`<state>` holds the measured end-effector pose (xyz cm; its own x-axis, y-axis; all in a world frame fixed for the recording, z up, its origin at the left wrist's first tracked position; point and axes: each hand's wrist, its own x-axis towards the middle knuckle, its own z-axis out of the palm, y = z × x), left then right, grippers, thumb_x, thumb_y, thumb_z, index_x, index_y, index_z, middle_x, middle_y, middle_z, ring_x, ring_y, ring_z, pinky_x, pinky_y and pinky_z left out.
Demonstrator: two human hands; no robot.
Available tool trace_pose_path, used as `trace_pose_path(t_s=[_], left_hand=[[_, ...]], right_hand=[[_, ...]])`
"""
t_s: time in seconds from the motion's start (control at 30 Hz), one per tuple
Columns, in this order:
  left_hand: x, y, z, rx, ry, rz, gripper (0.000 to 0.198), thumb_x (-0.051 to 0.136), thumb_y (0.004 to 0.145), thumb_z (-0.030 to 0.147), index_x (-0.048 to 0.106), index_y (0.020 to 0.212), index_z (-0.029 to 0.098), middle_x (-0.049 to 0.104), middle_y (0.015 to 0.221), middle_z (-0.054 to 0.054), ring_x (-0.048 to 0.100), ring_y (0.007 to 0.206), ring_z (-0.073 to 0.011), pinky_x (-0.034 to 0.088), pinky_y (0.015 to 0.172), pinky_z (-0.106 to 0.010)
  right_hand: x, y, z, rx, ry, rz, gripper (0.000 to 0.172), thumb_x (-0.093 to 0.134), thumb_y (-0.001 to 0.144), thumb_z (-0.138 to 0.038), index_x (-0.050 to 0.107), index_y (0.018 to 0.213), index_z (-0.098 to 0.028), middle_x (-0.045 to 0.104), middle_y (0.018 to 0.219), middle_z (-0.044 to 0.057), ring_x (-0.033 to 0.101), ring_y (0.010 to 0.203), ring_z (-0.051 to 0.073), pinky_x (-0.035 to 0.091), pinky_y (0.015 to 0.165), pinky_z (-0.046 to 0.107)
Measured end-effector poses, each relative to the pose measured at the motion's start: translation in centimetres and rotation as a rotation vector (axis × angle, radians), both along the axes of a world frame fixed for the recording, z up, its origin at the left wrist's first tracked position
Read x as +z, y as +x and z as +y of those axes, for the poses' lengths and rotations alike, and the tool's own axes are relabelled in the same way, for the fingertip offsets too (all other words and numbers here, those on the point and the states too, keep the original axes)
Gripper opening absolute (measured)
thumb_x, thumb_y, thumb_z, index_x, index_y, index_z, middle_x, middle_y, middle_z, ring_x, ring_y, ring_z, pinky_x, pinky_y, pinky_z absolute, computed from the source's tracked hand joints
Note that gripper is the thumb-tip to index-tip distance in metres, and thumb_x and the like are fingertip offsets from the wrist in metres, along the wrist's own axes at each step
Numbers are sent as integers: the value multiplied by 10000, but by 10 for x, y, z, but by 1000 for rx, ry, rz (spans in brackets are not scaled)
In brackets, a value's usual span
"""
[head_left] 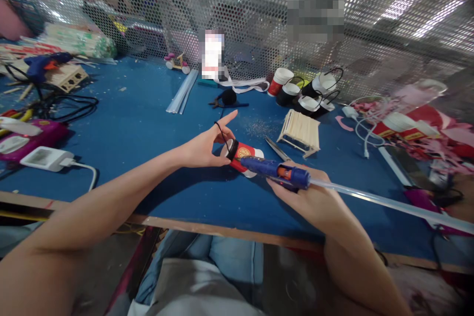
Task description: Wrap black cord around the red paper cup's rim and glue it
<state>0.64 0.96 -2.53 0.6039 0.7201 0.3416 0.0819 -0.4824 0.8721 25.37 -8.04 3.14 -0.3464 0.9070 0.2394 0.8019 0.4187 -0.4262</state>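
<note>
My left hand (202, 149) grips the black-rimmed end of a small red and white paper cup (255, 153) lying on its side, a gold emblem on its wall. One finger of that hand points up and away, and a black cord (219, 128) loops up at the fingers. A blue hot glue gun (274, 170) is held in my right hand (311, 202), its nozzle close to the cup's black rim. Whether the nozzle touches the cup I cannot tell. From the gun's back end a long clear glue stick (370, 195) runs out to the right. Scissors (277, 148) lie just beyond the gun.
Beyond my hands are a wooden stick model (301, 131), several cups with black cord handles (289, 93), pliers (225, 99), clear glue sticks (182, 93) and a phone (212, 54) against the mesh. Another glue gun (40, 66), cables and a white plug (48, 158) lie left.
</note>
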Motion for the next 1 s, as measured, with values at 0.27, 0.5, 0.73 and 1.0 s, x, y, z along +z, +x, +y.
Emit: trace_pose_path(t_s=[0.27, 0.5, 0.73, 1.0], left_hand=[[1, 1, -1, -5, -21, -15, 1052, 714, 676, 156, 65, 1490, 309, 509, 1092, -59, 543, 948, -167, 436, 931, -386], [-1, -1, 2, -64, 29, -39, 1054, 700, 683, 97, 59, 1487, 330, 495, 1119, -59, 532, 1021, -174, 432, 970, -382], [-1, -1, 2, -90, 71, -17, 1058, 708, 691, 115, 47, 1489, 329, 496, 1133, -61, 508, 1082, -192, 414, 1007, -402], [-2, 0, 0, -72, 62, -45, 1049, 703, 687, 126, 59, 1487, 344, 494, 1138, -55, 524, 1046, -187, 404, 1011, -413]], right_hand=[[1, -1, 0, -11, 4, 11, 123, 598, 810, -291, 584, 701, -234, 658, 665, -4, 617, 591, 161, 447, 511, 254], [1, 3, 5, -42, 80, 21, 146, 560, 827, -320, 595, 715, -232, 613, 601, 5, 581, 530, 175, 445, 488, 291], [8, -4, 13, 22, 158, 8, 255, 437, 842, -283, 631, 688, -223, 596, 585, 41, 571, 531, 190, 463, 513, 323], [2, 5, 30, -217, -161, 279, 228, 643, 759, -377, 576, 610, -217, 542, 419, -31, 526, 381, 156, 451, 423, 289]])
